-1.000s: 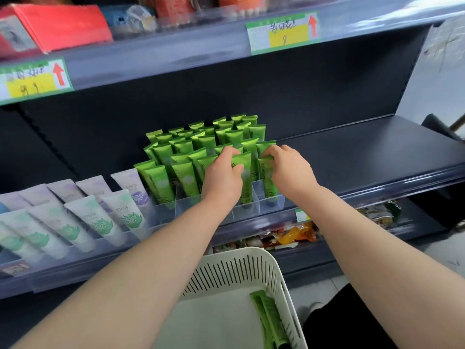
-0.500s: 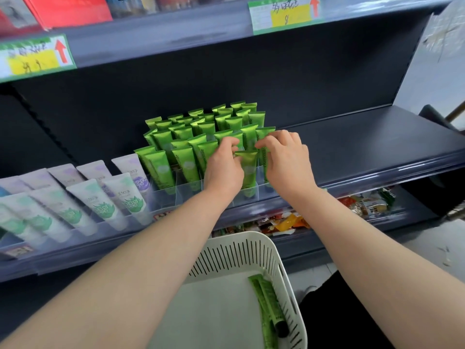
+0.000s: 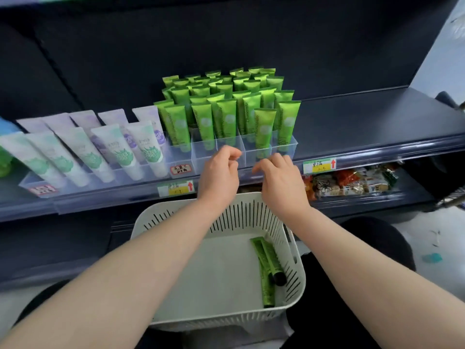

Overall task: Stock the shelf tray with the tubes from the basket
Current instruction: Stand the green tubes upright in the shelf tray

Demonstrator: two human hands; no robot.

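Several green tubes (image 3: 226,107) stand upright in rows in a clear divided shelf tray (image 3: 290,144). One front tube (image 3: 264,127) sits lower than its neighbours. My left hand (image 3: 219,172) and my right hand (image 3: 279,177) hover just in front of the tray, above the far rim of a white slotted basket (image 3: 176,217). Both hands hold nothing, with fingers loosely curled. Two green tubes (image 3: 268,263) lie along the basket's right side, one partly under the other.
White and lilac tubes (image 3: 120,149) lean in a second clear tray to the left. Price tags (image 3: 319,165) line the dark shelf edge. Snack packets (image 3: 352,185) fill the lower shelf at right. The shelf to the right of the green tubes is bare dark metal (image 3: 377,122).
Both hands have let go of the front green tubes and drawn back toward the basket. The view has tilted downward, showing more of the basket.
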